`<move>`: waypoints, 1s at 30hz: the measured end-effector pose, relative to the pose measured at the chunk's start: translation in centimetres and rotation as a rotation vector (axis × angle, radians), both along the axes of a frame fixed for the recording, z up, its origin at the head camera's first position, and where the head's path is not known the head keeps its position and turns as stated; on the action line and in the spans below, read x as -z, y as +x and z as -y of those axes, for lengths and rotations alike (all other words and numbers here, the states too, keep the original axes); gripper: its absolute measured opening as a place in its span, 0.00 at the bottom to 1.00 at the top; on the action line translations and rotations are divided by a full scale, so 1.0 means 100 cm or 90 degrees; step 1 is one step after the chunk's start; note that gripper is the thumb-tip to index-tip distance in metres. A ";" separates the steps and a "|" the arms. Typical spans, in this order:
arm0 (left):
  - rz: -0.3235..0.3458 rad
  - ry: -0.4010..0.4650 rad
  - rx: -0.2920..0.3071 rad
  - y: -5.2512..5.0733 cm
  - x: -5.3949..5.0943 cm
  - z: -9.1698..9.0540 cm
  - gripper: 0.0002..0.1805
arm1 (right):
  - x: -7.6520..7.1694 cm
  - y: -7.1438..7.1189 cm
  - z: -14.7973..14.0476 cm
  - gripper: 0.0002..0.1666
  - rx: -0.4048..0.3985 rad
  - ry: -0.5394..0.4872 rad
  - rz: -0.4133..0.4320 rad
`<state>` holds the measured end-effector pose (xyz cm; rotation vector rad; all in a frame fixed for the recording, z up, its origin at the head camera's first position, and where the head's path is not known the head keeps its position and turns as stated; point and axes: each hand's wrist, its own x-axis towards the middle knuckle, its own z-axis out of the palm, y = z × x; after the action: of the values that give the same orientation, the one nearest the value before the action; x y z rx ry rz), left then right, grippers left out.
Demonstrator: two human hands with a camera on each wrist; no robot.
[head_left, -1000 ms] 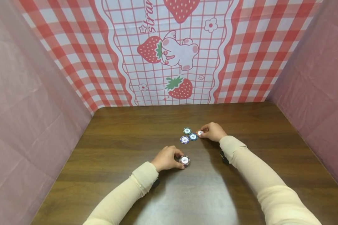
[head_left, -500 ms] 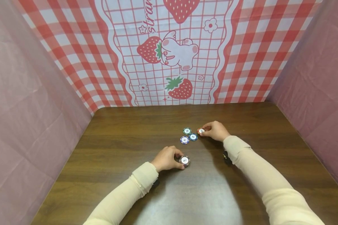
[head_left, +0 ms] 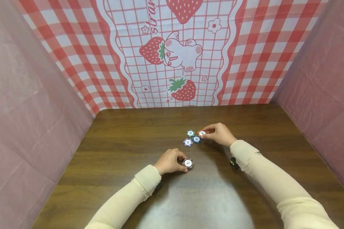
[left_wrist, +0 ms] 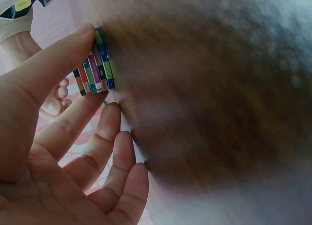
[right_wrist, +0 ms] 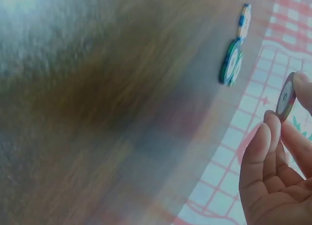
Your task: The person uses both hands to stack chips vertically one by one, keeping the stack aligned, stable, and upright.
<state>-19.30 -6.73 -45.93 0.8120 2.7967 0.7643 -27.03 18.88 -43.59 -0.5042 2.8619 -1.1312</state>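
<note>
My left hand (head_left: 171, 161) grips a short stack of poker chips (head_left: 188, 163) between thumb and fingers, its top chip white-centred with a dark rim. In the left wrist view the stack (left_wrist: 94, 66) shows several multicoloured edges. Farther back, the right hand (head_left: 219, 133) pinches a red-rimmed poker chip (head_left: 201, 133) by its edge; in the right wrist view this chip (right_wrist: 285, 97) appears raised off the table and tilted. Close beside it lie a green chip (head_left: 190, 133), a blue chip (head_left: 196, 139) and a purple-blue chip (head_left: 187, 142), flat on the wood.
The brown wooden table (head_left: 126, 133) spans the work area. Behind it hangs a red-and-white checked cloth (head_left: 252, 54) with strawberry prints. Pink cloth walls (head_left: 34, 95) stand at both sides.
The red-rimmed chip has shifted slightly, first right and away from the blue chip, then back left. The right forearm has swung outward to the right. My left hand and its stack stay put.
</note>
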 end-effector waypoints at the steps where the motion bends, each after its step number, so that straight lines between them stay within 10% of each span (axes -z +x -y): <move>1: 0.001 -0.001 -0.001 0.000 0.000 0.000 0.23 | -0.001 0.002 0.001 0.20 -0.002 -0.006 -0.004; 30: 0.003 -0.015 0.000 0.001 -0.003 -0.001 0.19 | 0.012 0.063 0.034 0.15 -0.185 -0.077 -0.054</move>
<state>-19.17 -6.68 -45.65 0.8059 2.7957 0.7318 -20.78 15.45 -44.79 -0.9595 2.6767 -1.2596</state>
